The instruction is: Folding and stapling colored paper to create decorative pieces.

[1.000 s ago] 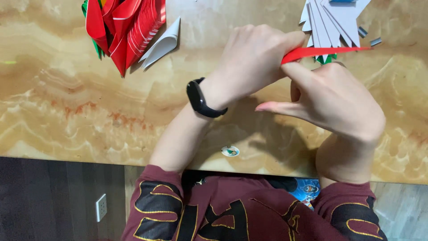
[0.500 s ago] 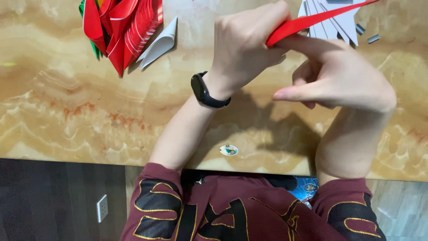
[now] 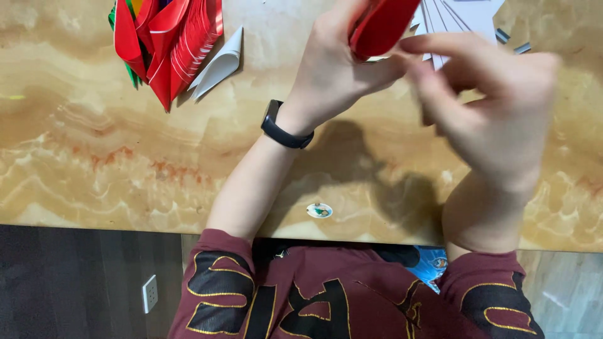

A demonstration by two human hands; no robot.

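A: Where is the red paper piece (image 3: 382, 26) found?

B: It is held above the desk (image 3: 94, 157), near the top edge of the view, between the two hands. It is pinched by the left hand (image 3: 333, 75), whose fingers are curled around its lower left side.

A: And the right hand (image 3: 496, 107)?

B: It is seen just to the right of the paper, blurred. Its fingers (image 3: 433, 47) are stretched leftward toward the red piece; whether the tips are pressed on it or only just beside it cannot be told.

A: How is the long axis of the paper set?

B: It is tilted, running from lower left to upper right, with the upper end cut off by the frame. The lower end is taken by the left hand, so that hand is the nearer one; from the right hand the paper lies to the left and slightly up.

A: What else is shown on the desk?

B: A heap of folded red and green papers (image 3: 163, 44) is seen at the upper left, well apart from both hands, with a white folded piece (image 3: 220, 66) just beside it. A fan of white sheets (image 3: 458, 16) lies behind the hands. A black wristband (image 3: 284, 130) is worn on the left wrist, and a small round sticker (image 3: 319, 210) lies near the desk's front edge.
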